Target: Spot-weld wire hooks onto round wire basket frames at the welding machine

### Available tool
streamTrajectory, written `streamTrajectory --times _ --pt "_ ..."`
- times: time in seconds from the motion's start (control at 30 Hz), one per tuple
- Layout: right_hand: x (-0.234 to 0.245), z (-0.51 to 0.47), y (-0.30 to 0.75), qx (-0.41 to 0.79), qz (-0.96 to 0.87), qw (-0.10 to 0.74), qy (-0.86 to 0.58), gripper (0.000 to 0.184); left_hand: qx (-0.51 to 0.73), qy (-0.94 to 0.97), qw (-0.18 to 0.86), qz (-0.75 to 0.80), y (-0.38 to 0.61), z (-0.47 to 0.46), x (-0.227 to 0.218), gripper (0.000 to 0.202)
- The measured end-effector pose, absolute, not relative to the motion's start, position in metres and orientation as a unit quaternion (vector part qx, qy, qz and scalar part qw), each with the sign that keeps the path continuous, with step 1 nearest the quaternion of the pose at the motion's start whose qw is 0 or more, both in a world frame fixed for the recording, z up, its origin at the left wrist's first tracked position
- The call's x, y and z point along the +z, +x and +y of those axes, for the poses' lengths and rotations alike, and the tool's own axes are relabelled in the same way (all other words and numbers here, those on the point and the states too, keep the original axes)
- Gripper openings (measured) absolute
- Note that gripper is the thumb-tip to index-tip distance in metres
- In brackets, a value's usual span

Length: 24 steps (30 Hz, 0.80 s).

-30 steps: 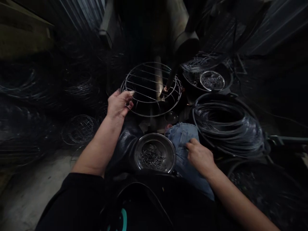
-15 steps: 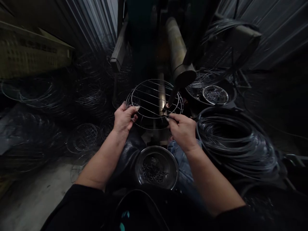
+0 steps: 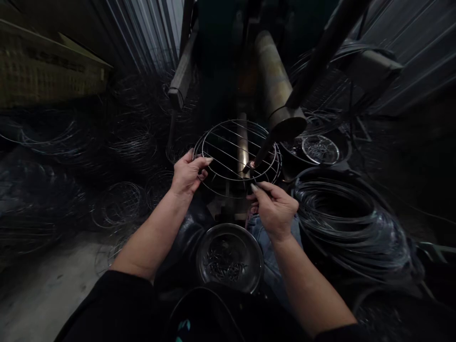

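A round wire rack [image 3: 228, 142] with parallel cross wires lies under the tip of a dark welding electrode [image 3: 261, 154]. My left hand [image 3: 187, 173] grips the rack's left rim, fingers curled over the wire. My right hand [image 3: 276, 206] pinches the rack's near rim at the lower right, close to the electrode tip. Below my hands a metal bowl [image 3: 217, 237] of small wire pieces rests on my lap.
Thick coils of black wire [image 3: 349, 213] lie at the right. A second bowl [image 3: 320, 148] of wire bits sits behind them. Finished wire racks [image 3: 119, 204] are piled on the floor at the left. A metal cylinder [image 3: 274, 83] rises above the rack.
My right hand rose from my lap to the rack's near rim and took hold. My left hand stayed on the left rim. The camera view tilted up a little.
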State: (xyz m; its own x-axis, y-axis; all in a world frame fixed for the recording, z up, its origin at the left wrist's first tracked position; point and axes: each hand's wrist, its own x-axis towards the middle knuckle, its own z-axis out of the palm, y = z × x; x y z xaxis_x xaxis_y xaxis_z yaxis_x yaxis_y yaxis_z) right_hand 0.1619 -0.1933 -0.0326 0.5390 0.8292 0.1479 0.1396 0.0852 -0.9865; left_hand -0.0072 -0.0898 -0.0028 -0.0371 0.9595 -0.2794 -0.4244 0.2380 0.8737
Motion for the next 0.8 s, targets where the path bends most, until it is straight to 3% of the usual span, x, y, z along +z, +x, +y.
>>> streamTrajectory --times 0.2,0.43,0.8 --pt "-0.044 -0.185 0.163 0.208 -0.423 0.612 -0.635 0.025 0.549 0.254 0.633 0.483 -0.005 -0.082 -0.001 0.052" --pt "-0.05 -0.178 0.164 0.149 -0.451 0.606 -0.638 0.022 0.55 0.269 0.634 0.472 -0.003 -0.073 -0.002 0.046" --pt "-0.046 -0.167 0.163 0.16 -0.441 0.616 -0.632 0.019 0.539 0.268 0.64 0.478 -0.003 -0.06 -0.006 0.04"
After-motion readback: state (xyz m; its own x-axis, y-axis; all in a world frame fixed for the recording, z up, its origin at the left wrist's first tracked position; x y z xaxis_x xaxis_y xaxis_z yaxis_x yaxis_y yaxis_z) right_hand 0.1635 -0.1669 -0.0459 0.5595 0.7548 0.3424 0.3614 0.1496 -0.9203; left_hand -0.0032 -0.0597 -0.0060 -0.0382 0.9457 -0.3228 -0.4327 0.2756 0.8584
